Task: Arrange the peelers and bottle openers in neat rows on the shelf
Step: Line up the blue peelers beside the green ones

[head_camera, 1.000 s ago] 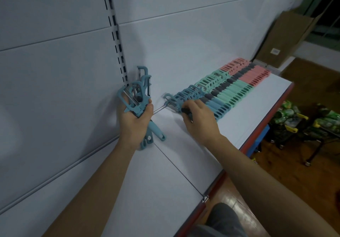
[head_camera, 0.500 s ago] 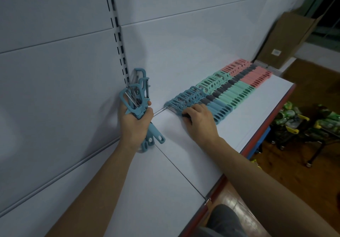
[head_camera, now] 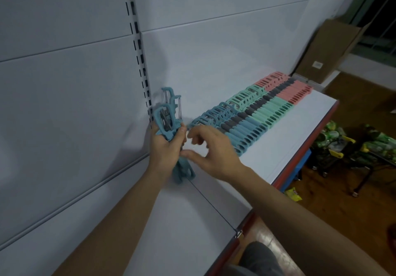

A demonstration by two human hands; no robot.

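We see the left hand (head_camera: 166, 149) raised just above the white shelf (head_camera: 267, 157), fingers and thumb wrapped round a bundle of blue peelers (head_camera: 169, 115). The heads and metal blades of the bundle stand up above the fist, close to the slotted upright (head_camera: 139, 57) in the back panel (head_camera: 64, 104), and the handle ends hang out below the hand. The right hand (head_camera: 211, 149) is just beside it, holding nothing: its fingers are loosely half-curled and apart, and its thumb reaches across towards the handles of the bundle, though we cannot tell whether the tip touches them. Behind the right hand, further peelers lie flat on the shelf side by side in a tight band that runs away along the back panel: a blue group (head_camera: 242, 130) nearest the hands, then a mint green group (head_camera: 272, 110), then a pink group (head_camera: 297, 92) at the far end. Dark grey grip sections (head_camera: 252, 115) line up through the middle of the band, with the slotted handle ends pointing towards the shelf's red front edge (head_camera: 303, 147). Beyond the far end of the shelf a cardboard box (head_camera: 334, 50) leans against the wall. Down on the brown floor (head_camera: 342, 211) to the right stands a trolley with green packets (head_camera: 334, 138).
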